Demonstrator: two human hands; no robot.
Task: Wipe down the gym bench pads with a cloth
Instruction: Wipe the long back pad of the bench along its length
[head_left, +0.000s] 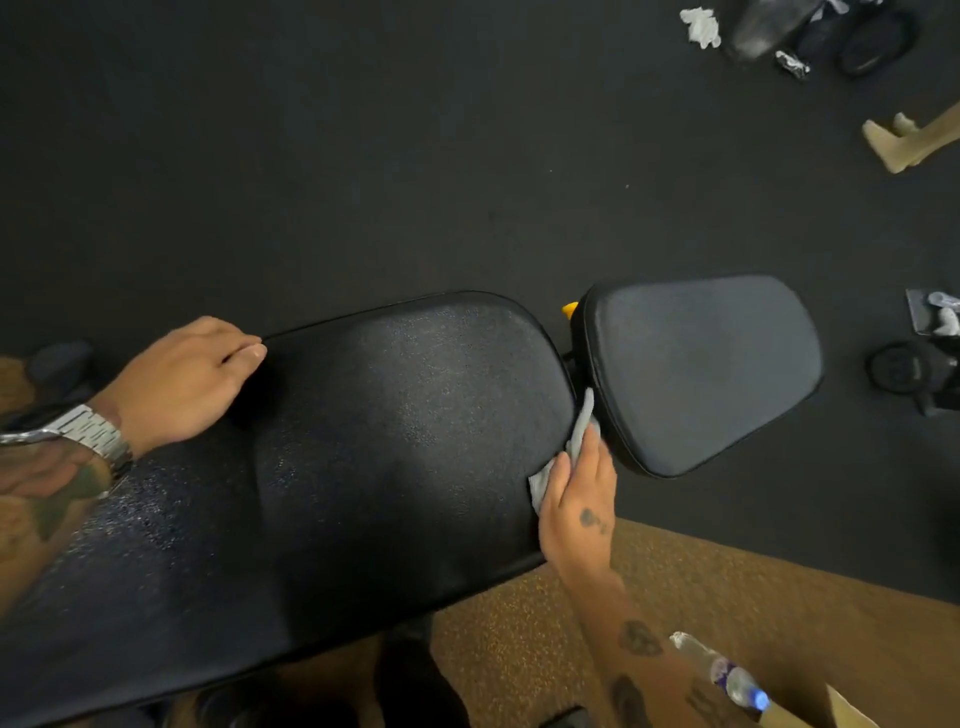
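Dark rubber floor fills the upper part of the view, giving way to brown speckled carpet at the lower right. Across the middle lies a bench in two black pads. The long pad runs from the lower left to a rounded end near the centre; its grained skin is glossy, with a pale sheen in the middle and fine wet-looking speckles toward the left. The seat pad sits just beyond that end, apart from it by a narrow gap, smoother and duller, with a piped edge. A small yellow knob shows at the gap's far side.

The left hand rests on the long pad's far edge, fingers curled over the rim, a metal watch on the wrist. The right hand presses a grey cloth against the rounded end of the long pad, fingers fairly straight over it; one tail of the cloth reaches up into the gap.

A plastic bottle lies on the carpet at the lower right, beside a cardboard flap. White crumpled gloves lie on the floor at the top right.
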